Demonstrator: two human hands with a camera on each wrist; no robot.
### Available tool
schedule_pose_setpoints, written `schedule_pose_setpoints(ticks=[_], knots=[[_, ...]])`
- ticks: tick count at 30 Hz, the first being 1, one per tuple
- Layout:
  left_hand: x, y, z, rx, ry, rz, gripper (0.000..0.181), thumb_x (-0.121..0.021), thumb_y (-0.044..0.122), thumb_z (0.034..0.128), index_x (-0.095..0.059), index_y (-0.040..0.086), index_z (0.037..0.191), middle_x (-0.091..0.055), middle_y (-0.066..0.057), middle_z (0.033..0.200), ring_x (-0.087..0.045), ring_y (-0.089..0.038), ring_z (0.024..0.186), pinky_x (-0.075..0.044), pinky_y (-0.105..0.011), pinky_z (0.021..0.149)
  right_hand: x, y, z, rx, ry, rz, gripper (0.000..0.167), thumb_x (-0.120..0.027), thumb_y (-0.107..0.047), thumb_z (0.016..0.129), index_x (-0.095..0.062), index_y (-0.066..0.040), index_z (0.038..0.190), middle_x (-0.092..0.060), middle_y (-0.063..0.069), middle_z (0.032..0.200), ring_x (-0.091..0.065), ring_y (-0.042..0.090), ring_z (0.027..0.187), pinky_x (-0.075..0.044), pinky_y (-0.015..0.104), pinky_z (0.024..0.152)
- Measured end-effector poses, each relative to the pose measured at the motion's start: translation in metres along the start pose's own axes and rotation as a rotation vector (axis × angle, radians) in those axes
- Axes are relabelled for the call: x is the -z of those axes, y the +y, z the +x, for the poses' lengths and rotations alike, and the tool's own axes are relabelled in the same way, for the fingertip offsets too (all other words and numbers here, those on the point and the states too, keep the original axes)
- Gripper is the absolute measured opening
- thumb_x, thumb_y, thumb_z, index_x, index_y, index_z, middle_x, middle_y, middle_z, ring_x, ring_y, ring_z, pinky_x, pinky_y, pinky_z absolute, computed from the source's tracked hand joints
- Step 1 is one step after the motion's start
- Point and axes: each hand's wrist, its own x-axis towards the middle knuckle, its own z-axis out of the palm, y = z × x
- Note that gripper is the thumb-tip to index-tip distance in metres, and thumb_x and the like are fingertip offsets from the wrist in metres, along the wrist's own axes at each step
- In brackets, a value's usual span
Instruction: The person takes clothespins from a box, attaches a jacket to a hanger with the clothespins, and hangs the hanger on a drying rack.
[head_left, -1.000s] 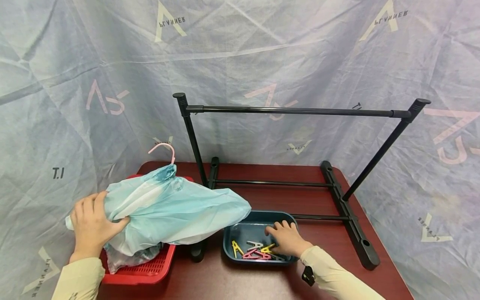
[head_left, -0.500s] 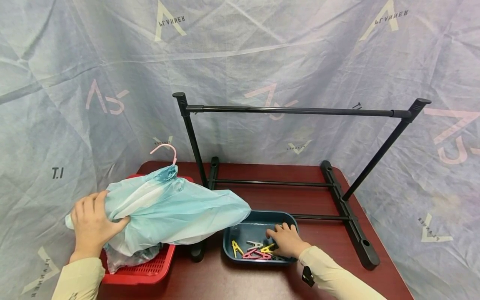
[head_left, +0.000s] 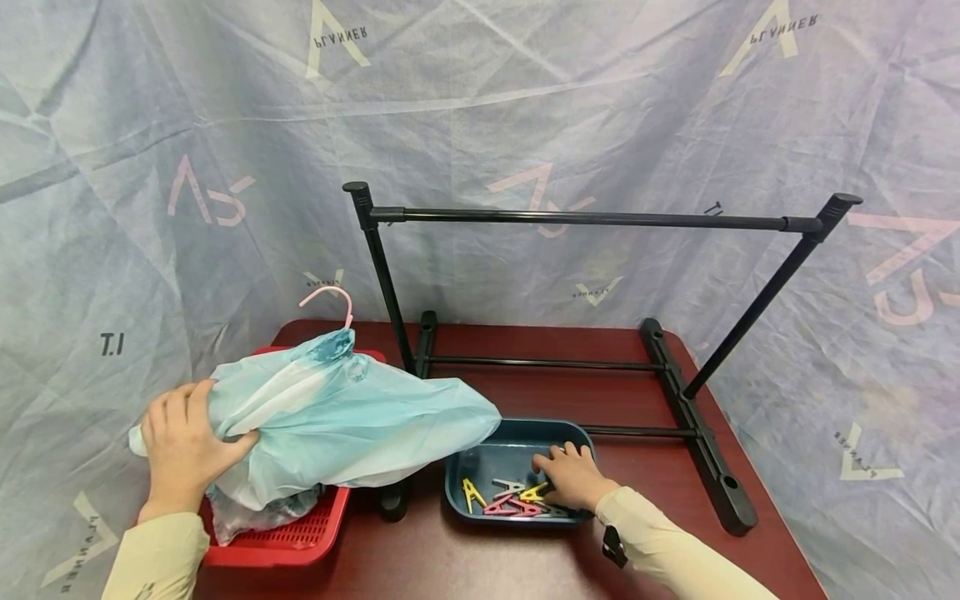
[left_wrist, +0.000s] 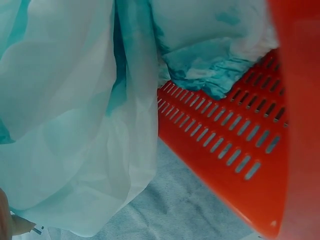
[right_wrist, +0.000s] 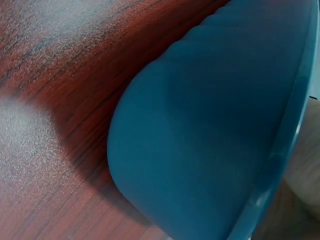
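A thin pale-blue and white garment [head_left: 352,417], gathered on a clothes hanger [head_left: 347,304] with a pink hook, spreads over the red basket. My left hand [head_left: 183,450] grips its left side between thumb and fingers; in the left wrist view the cloth [left_wrist: 75,110] hangs in folds. At the right end of the dark-blue bin [head_left: 487,457], my right hand [head_left: 576,479] reaches over the rim with loosely bent fingers and nothing visibly held. Beside its thumb lie yellow, pink and grey clothespins [head_left: 513,500]. The right wrist view shows mostly the bin's outer wall [right_wrist: 200,130].
A black rack [head_left: 600,218] with a high crossbar and low feet stands on the dark-red table [head_left: 540,400]. The slotted red basket [head_left: 300,533] holds a clear plastic-wrapped bundle [head_left: 262,512]. A printed grey cloth [head_left: 480,108] hangs behind.
Both hands stay nearly in place. The whole scene shifts up slightly in the head view, and the garment and clothespins look the same.
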Motion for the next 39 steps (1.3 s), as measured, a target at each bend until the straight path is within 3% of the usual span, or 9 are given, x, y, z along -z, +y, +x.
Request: schedule_pose_setpoints(ticks=[9,17,25,30,39], knots=[[0.0001,0.0009,0.0007,-0.006,0.008,-0.003,0.084,-0.052,0.063,0.0721,-0.058,-0.009,0.115,-0.053,-0.033,0.104,-0.042,-0.057,0.089,-0.031,-0.066,0.075,-0.0051,-0.0008,0.0005,-0.032,-0.02,-0.041,0.028,-0.079,-0.034,0.082,-0.064,-0.021,0.101,-0.057,0.006,0.095,-0.045,0.026,0.086,-0.034,0.042,0.07],[0.0001,-0.0005,0.0013,-0.002,0.004,-0.002,0.084,-0.053,0.062,0.0706,-0.058,-0.008,0.116,-0.054,-0.032,0.104,-0.042,-0.056,0.089,-0.031,-0.065,0.074,-0.0045,-0.0022,0.0012,0.004,-0.004,-0.063,0.023,-0.079,-0.032,0.081,-0.064,-0.021,0.095,-0.055,0.003,0.09,-0.042,0.024,0.082,-0.031,0.04,0.069],[0.0003,-0.0011,0.0012,-0.007,0.002,0.001,0.083,-0.052,0.062,0.0712,-0.059,-0.008,0.115,-0.054,-0.032,0.103,-0.042,-0.056,0.088,-0.031,-0.065,0.074,-0.0063,-0.0046,-0.0005,0.021,0.007,-0.116,0.025,-0.081,-0.031,0.08,-0.065,-0.023,0.098,-0.054,0.002,0.088,-0.041,0.022,0.081,-0.03,0.039,0.069],[0.0005,-0.0013,0.002,-0.011,0.007,-0.003,0.083,-0.052,0.061,0.0712,-0.059,-0.009,0.115,-0.054,-0.033,0.103,-0.042,-0.056,0.088,-0.031,-0.065,0.075,-0.0064,-0.0034,-0.0007,0.033,0.011,-0.094,0.023,-0.079,-0.03,0.081,-0.065,-0.023,0.098,-0.054,0.003,0.088,-0.041,0.023,0.081,-0.029,0.039,0.069],[0.0001,-0.0009,0.0026,-0.018,0.011,0.0,0.082,-0.052,0.061,0.0716,-0.059,-0.009,0.114,-0.054,-0.033,0.101,-0.043,-0.056,0.087,-0.032,-0.065,0.073,-0.0016,-0.0077,-0.0036,0.007,0.02,-0.126,0.022,-0.079,-0.03,0.082,-0.065,-0.023,0.097,-0.055,0.003,0.088,-0.042,0.023,0.082,-0.03,0.039,0.07]])
